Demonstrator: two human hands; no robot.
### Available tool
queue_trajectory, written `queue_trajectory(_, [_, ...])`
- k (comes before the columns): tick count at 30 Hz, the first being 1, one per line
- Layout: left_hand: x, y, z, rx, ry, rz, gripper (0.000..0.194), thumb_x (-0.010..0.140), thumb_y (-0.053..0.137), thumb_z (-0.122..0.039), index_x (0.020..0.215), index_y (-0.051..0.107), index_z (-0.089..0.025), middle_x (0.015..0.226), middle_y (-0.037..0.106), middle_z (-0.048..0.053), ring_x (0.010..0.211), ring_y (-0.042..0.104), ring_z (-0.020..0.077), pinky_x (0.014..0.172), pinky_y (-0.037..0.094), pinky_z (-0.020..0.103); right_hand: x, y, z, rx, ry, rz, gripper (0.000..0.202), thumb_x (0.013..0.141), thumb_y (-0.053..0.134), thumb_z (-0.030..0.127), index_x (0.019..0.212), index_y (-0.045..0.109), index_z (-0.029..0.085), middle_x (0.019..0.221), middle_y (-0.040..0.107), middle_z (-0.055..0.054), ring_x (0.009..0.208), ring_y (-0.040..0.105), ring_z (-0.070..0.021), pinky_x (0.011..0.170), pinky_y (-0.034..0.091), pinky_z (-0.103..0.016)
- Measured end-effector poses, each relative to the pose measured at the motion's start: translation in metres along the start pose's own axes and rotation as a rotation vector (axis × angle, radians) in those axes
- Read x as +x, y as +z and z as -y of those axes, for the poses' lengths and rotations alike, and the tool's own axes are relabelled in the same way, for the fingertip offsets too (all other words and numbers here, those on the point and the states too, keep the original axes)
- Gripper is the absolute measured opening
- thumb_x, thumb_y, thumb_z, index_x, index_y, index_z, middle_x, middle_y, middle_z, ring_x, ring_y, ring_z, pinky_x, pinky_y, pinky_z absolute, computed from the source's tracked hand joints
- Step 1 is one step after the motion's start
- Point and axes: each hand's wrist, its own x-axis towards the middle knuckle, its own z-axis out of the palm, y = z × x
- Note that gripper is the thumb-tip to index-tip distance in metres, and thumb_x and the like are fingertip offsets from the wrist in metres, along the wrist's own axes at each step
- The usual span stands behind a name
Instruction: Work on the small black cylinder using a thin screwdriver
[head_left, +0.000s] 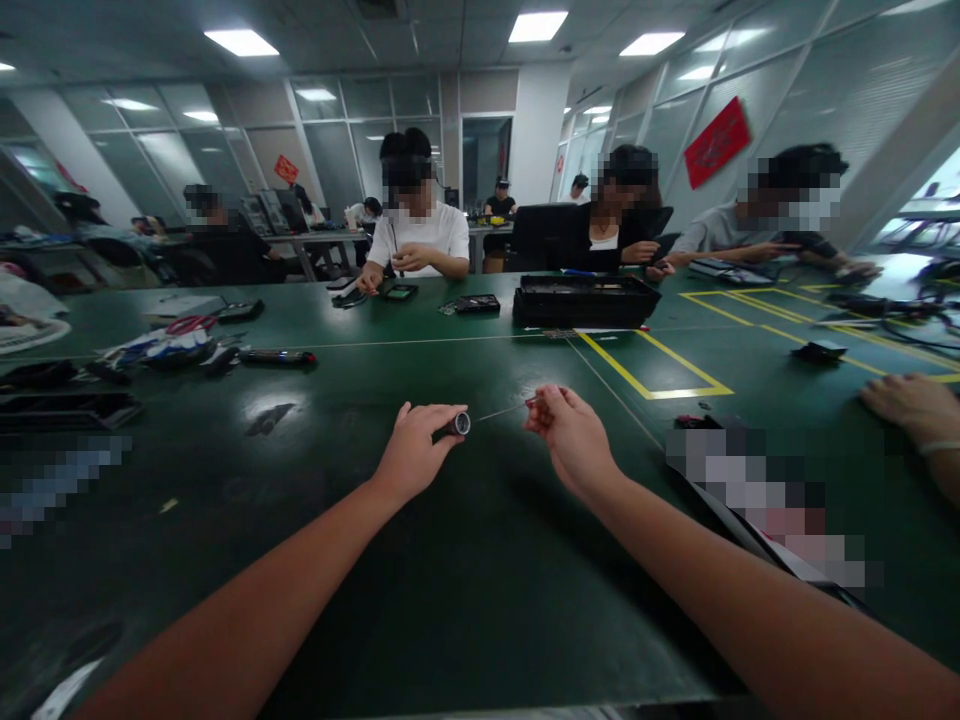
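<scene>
Over the green table (450, 560), my left hand (416, 450) is closed around a short dark cylinder (459, 424), whose round, light-rimmed end shows beside the fingertips. To its right my right hand (574, 435) pinches a thin tool with a red handle (531, 402). The tool's slim metal shaft (499, 412) points left toward the cylinder's end, with a small gap seeming to lie between them. Most of the cylinder is hidden by my left fingers.
A long black tray (585, 302) stands beyond my hands. Cables and small parts (176, 345) and a dark cylindrical item (277, 357) lie at the left. Another person's hand (911, 405) rests at the right edge. Several people sit across the table.
</scene>
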Motion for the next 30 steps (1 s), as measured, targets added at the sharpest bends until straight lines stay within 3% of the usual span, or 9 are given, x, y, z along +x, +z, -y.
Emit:
queue_trajectory(13, [-0.001,0.001,0.001,0.002,0.007,-0.011,0.040,0.090,0.064,-0.023,0.129,0.063,-0.035,0.131,0.065,0.003,0.127,0.055,0.0263,0.119,0.015,0.065,-0.011,0.004,0.005,-0.292,-0.208,0.126,0.027,0.095,0.051,0.047,0.100,0.058,0.022,0.089,0.066,-0.004,0.080,0.064,-0.0177,0.079,0.054,-0.037])
queue_trajectory(19, [-0.001,-0.001,-0.001,0.010,-0.004,-0.022,0.038,0.089,0.064,-0.020,0.125,0.066,-0.033,0.127,0.067,0.003,0.123,0.056,0.0258,0.119,0.016,0.064,-0.013,0.006,0.009,-0.301,-0.178,0.220,0.022,0.093,0.054,0.041,0.101,0.059,0.021,0.089,0.068,-0.004,0.081,0.066,-0.0181,0.080,0.055,-0.037])
queue_trajectory(30, [0.000,-0.003,-0.003,0.016,0.010,-0.071,0.036,0.089,0.063,-0.018,0.122,0.068,-0.032,0.123,0.067,0.003,0.118,0.058,0.0244,0.118,0.020,0.061,-0.010,0.006,0.004,-0.248,-0.115,0.184,0.026,0.091,0.055,0.045,0.098,0.060,0.020,0.090,0.068,-0.005,0.082,0.067,-0.0180,0.078,0.056,-0.037])
